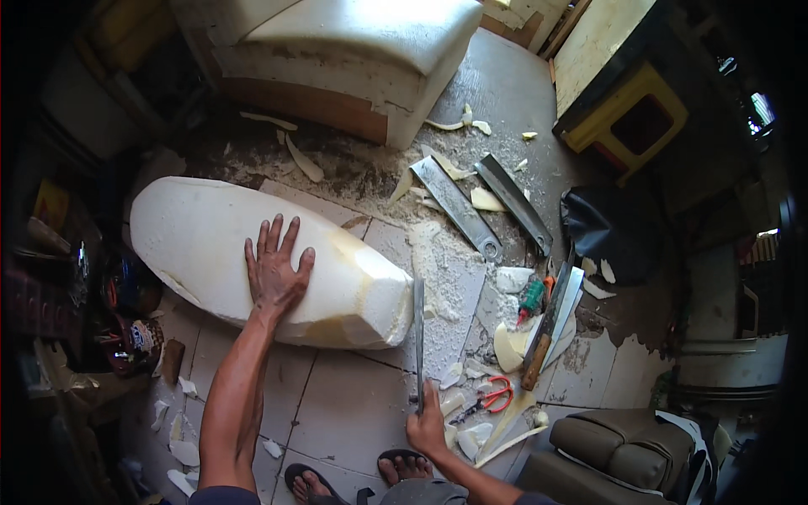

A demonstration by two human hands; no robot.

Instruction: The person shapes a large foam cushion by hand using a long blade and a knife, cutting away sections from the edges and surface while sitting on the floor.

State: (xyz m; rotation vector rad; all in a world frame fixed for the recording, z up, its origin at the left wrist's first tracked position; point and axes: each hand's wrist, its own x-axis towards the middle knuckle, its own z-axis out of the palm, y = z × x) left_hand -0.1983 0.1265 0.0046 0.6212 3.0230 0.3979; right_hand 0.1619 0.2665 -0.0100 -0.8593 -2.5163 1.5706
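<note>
So, we've got left hand (276,273) spread flat on foam block (210,244) lying on tiled floor (353,404). Right hand (427,427) fist-gripping long blade (418,337) at cut end. Foam looks light, squishy; press mid-top.

the person's forearms are bare – dark flip-flop sandals (362,477) sit on both feet, grey cloth at the knees.

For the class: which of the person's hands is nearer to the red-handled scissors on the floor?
Right. The right hand grips a long blade just left of the scissors; the left hand presses the foam block farther away.
</note>
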